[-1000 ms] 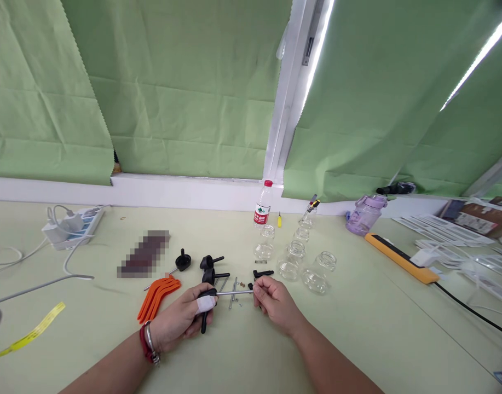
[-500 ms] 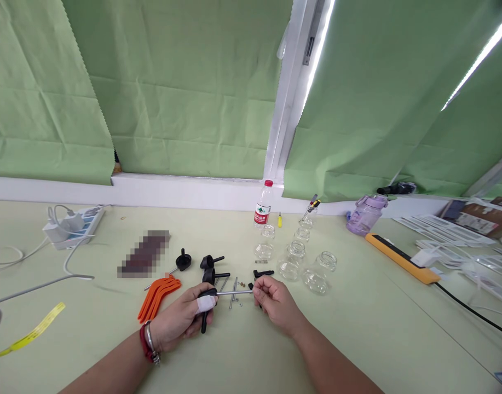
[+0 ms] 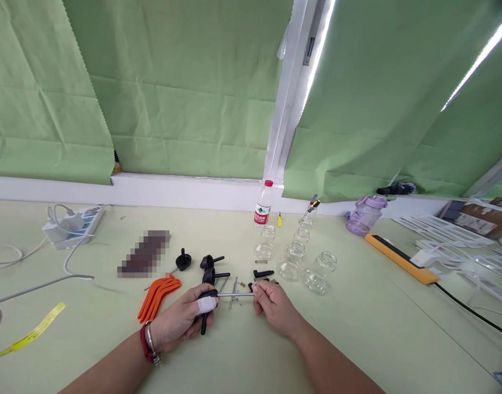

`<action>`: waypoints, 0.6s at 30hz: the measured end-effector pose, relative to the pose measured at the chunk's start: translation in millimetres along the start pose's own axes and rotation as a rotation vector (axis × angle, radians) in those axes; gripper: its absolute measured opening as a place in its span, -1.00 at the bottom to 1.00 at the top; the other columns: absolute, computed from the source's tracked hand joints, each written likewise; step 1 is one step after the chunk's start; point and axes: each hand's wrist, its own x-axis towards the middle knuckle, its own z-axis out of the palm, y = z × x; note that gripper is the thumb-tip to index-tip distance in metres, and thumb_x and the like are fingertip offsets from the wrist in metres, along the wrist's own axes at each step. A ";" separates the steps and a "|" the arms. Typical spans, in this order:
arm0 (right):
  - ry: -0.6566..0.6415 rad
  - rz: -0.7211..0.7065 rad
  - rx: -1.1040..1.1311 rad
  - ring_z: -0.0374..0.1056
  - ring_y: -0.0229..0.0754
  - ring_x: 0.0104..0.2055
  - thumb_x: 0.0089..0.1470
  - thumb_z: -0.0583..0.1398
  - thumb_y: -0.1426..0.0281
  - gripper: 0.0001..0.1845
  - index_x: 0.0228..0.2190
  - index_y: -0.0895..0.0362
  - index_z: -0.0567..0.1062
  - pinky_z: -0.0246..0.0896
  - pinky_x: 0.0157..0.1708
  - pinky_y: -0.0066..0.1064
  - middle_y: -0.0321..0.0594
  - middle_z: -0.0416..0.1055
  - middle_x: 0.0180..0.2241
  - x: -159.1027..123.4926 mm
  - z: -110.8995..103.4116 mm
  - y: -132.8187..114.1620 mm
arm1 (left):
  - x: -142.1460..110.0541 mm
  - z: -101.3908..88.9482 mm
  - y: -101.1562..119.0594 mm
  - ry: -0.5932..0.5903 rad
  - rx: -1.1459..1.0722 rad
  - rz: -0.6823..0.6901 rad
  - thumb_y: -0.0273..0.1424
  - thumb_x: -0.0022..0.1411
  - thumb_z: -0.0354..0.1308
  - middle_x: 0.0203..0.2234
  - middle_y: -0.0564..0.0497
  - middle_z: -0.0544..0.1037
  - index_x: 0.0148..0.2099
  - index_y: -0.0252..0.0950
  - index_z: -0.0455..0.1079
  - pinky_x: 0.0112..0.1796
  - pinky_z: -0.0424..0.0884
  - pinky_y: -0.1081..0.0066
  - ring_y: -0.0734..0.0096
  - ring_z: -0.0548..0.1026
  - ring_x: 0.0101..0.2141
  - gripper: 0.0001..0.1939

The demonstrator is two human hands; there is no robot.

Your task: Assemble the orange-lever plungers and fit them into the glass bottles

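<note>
My left hand (image 3: pixel 180 322), its forefinger wrapped in white tape, is closed round a black T-shaped handle (image 3: pixel 203 323) from which a thin metal rod (image 3: pixel 236 294) runs to the right. My right hand (image 3: pixel 273 303) pinches the rod's far end, with a small black part and a spring showing at its fingertips. Both hands hover just above the pale green table (image 3: pixel 251 350). Behind them lie more black handles (image 3: pixel 212 267), loose metal rods, small screws and a stack of orange plastic pieces (image 3: pixel 157 295).
Several small glass jars (image 3: pixel 294 260) stand beyond my right hand, with a water bottle (image 3: pixel 263 204) and a purple jug (image 3: pixel 365 214) at the back. A power strip with cables (image 3: pixel 72 224) sits far left, a yellow tape (image 3: pixel 33 331) near left, an orange-black bar (image 3: pixel 400 258) right.
My right hand has shifted slightly toward me and turned at the rod's end, so a small spring shows by its fingers. The left hand has stayed put.
</note>
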 end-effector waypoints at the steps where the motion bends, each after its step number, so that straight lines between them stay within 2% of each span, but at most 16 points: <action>1: -0.002 0.002 -0.005 0.13 -0.27 -0.54 0.22 -0.05 0.11 -0.49 -0.65 0.11 0.26 0.06 -0.42 -0.44 -0.32 0.27 -0.65 -0.2 0.1 0.0 | 0.1 0.2 0.2 0.000 0.000 -0.002 -0.15 0.16 0.10 -0.59 0.15 0.45 -0.07 -0.26 0.20 -0.68 -0.13 0.52 0.69 0.03 -0.77 -0.62; 18: -0.014 0.037 0.009 0.09 -0.28 -0.56 0.22 -0.06 0.09 -0.49 -0.65 0.10 0.23 0.04 -0.45 -0.43 -0.33 0.24 -0.66 -0.4 2.0 -0.5 | 0.6 0.3 0.4 -0.002 0.029 -0.001 -0.13 0.12 0.12 -0.59 0.15 0.43 -0.10 -0.26 0.21 -0.67 -0.12 0.52 0.69 0.03 -0.76 -0.61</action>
